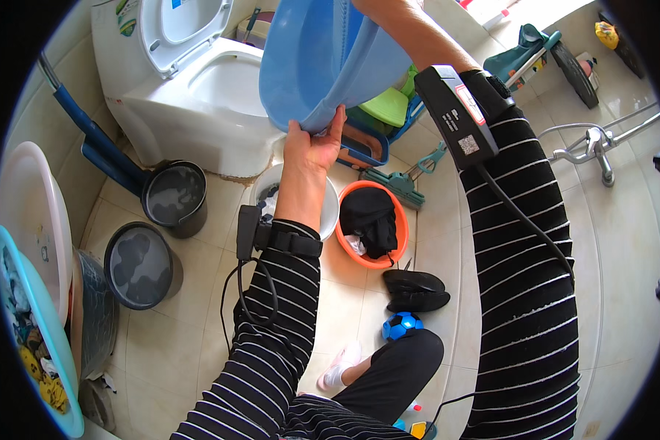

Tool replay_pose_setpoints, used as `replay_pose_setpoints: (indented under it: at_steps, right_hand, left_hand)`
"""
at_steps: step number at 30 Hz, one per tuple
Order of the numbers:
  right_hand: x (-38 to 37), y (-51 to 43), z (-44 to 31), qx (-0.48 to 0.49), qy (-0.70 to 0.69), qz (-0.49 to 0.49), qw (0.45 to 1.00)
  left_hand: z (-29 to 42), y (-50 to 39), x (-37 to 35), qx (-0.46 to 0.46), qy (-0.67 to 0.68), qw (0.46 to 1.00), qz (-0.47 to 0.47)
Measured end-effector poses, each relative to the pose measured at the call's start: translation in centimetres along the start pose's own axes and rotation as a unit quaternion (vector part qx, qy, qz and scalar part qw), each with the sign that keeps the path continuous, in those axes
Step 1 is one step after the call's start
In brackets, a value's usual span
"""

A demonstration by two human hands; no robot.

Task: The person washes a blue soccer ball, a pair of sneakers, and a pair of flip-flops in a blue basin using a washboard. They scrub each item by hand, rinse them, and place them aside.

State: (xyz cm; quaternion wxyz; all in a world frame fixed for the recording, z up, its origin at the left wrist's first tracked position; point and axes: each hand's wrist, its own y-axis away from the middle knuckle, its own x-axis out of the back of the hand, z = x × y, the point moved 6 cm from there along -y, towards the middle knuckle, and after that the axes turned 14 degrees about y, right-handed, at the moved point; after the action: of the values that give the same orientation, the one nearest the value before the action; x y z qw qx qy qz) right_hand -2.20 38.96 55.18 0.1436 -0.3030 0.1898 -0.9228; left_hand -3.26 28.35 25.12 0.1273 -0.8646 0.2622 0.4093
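My left hand grips the lower rim of a light-blue plastic basin, thumb on one side and fingers on the other. The basin is tilted on its side in the air, and a ridged blue strip shows inside it. It hangs beside the white toilet, whose lid and seat are raised. At the top edge my right hand is mostly cut off beside the basin; its fingers are hidden. Below my left wrist stands a white bucket with something in it, partly covered by my forearm.
An orange tub holds dark cloth. Two black buckets of liquid stand on the left. Black shoes and a blue ball lie by the right wall, below a mop. Stacked basins lean at far left; a shower tap is on the right.
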Motion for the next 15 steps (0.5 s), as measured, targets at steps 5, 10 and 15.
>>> replay_pose_setpoints:
  at_steps: [5,10,15]
  right_hand:
    - [0.9,3.4,3.0,-0.057,-0.024,0.003,0.998]
    - [-2.3,10.6,12.0,-0.269,-0.25,0.091,0.926]
    - [-7.7,18.7,15.5,-0.334,-0.169,0.147,0.915]
  left_hand:
    - [0.5,-1.0,0.3,-0.01,-0.053,0.998,-0.016]
    - [2.6,-2.2,-3.3,-0.092,-0.229,0.96,-0.132]
    - [1.7,-3.1,-1.4,-0.037,-0.277,0.96,0.022]
